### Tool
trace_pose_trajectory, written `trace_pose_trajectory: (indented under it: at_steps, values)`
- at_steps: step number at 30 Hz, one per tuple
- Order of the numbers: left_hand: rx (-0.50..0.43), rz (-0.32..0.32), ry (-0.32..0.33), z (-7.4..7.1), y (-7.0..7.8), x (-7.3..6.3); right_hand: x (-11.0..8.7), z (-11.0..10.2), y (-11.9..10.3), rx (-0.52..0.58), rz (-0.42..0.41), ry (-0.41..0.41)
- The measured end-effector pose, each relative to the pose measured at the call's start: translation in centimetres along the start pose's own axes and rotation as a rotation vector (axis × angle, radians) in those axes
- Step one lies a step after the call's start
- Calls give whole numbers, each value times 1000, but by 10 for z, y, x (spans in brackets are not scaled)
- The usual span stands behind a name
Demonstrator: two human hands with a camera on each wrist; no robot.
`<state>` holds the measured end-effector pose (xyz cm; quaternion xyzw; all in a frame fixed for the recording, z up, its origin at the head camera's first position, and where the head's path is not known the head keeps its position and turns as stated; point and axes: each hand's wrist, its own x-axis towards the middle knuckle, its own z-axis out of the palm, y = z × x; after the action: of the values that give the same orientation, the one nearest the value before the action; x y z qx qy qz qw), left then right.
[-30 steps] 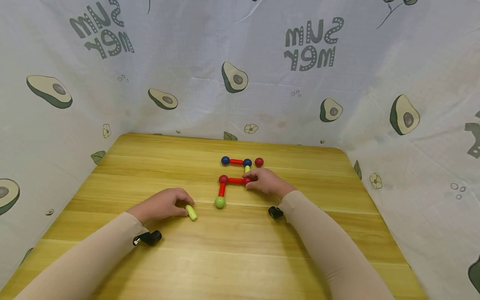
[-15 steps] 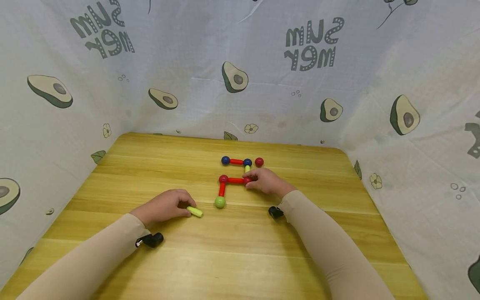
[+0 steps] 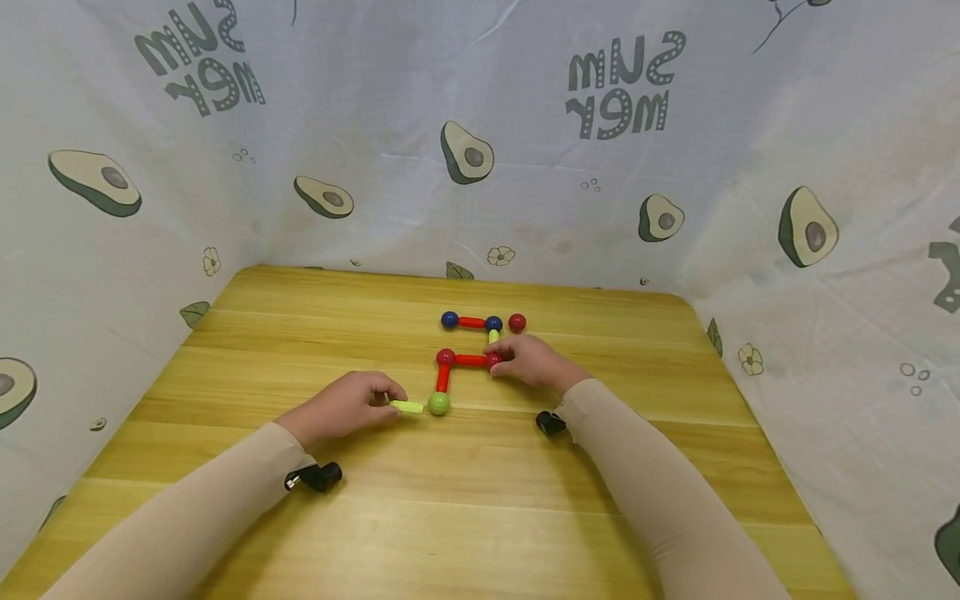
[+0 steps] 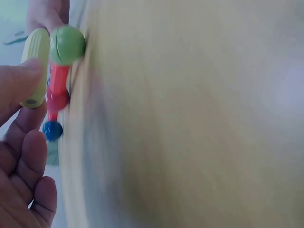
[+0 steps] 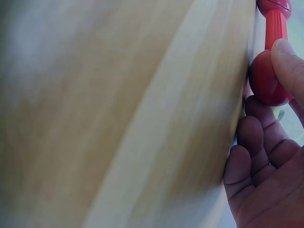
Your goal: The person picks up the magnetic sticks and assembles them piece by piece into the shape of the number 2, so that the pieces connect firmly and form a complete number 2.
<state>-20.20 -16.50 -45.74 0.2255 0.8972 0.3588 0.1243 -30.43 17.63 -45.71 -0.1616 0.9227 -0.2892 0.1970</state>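
Observation:
My left hand (image 3: 351, 407) pinches a pale yellow-green rod (image 3: 407, 407) between thumb and fingers, its free end just left of a green ball (image 3: 438, 404). That ball ends a chain on the table: a red rod (image 3: 442, 380) leads up to a red ball (image 3: 446, 357), and another red rod (image 3: 470, 361) runs right to a second red ball (image 5: 269, 78). My right hand (image 3: 531, 363) grips this second ball with thumb and fingertips. Beyond it a yellow-green rod (image 3: 493, 337) joins a blue ball (image 3: 492, 324), then a red rod (image 3: 472, 322) and another blue ball (image 3: 449, 320).
A loose red ball (image 3: 517, 322) lies right of the far blue ball. The wooden table (image 3: 480, 517) meets a printed cloth (image 3: 390, 225) at its back and sides. A small black device (image 3: 324, 477) sits at the left cuff, another (image 3: 551, 423) at the right.
My left hand has moved right and slightly away from me, turning the yellow-green rod from slanting to nearly level, its end now close to the green ball. The right hand stays on the red ball.

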Motion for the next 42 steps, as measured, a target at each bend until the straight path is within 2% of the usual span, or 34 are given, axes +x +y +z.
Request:
trace_pose_trajectory:
  at_steps: [8, 16, 28, 42]
  values:
    - [32, 57, 61, 16, 25, 25, 0, -1, 0, -11, -12, -1]
    - [96, 107, 61, 36, 45, 46, 1, -1, -1, -20, -19, -10]
    - [218, 142, 77, 52, 48, 54, 2, -1, -1, -15, -28, -13]
    - [233, 112, 80, 59, 51, 56, 0, -1, 0, -12, -19, -7]
